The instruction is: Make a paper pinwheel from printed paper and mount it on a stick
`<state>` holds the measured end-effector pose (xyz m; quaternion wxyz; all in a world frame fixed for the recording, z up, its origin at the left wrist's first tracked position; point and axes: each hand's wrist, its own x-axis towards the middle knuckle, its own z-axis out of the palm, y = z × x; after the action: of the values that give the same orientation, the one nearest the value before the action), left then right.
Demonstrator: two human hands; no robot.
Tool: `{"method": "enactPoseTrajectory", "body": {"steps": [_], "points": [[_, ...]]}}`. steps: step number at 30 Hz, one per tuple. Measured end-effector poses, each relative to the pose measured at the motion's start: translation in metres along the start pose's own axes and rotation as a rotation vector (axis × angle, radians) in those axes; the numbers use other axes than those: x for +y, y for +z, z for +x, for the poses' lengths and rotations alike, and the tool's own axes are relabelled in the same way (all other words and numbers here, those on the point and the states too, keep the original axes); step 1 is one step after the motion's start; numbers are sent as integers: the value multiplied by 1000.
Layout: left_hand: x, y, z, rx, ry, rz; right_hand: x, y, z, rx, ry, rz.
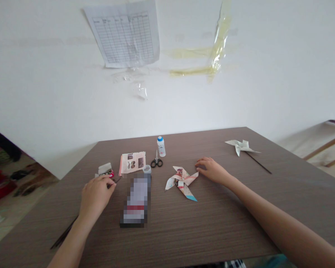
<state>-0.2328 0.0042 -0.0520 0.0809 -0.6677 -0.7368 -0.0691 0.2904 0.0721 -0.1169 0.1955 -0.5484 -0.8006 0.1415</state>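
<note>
My left hand [97, 191] is closed, its thumb and fingers pinching what looks like a thin dark stick [118, 179]; only a short end shows past the fingertips. More thin dark sticks [63, 234] lie on the table, partly hidden under my left forearm. Resting on the tabletop, my right hand [210, 169] is open with its fingers loosely bent. Its fingertips are close to the right blade of a printed paper pinwheel [183, 179], which lies flat without a stick. A small white folded piece sits at the pinwheel's middle.
Behind my left hand are a small open box [105, 169] and a folded printed paper [133, 162]. Scissors [156, 161], a blue-capped glue bottle [161, 147], a small round tub [146, 169] and a blurred-out phone-like object [136, 201] stand mid-table. A pale pinwheel on a stick [241, 147] lies right.
</note>
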Motion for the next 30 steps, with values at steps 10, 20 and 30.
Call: {"method": "enactPoseTrajectory", "body": {"steps": [10, 20, 30], "points": [[64, -14, 1, 40, 196, -231, -4, -1, -1, -1, 17, -7], [185, -38, 14, -199, 290, -246, -7, -5, -2, 1, 6, -4], [223, -43, 13, -339, 276, -92, -11, -11, -5, 14, 20, -3]]}}
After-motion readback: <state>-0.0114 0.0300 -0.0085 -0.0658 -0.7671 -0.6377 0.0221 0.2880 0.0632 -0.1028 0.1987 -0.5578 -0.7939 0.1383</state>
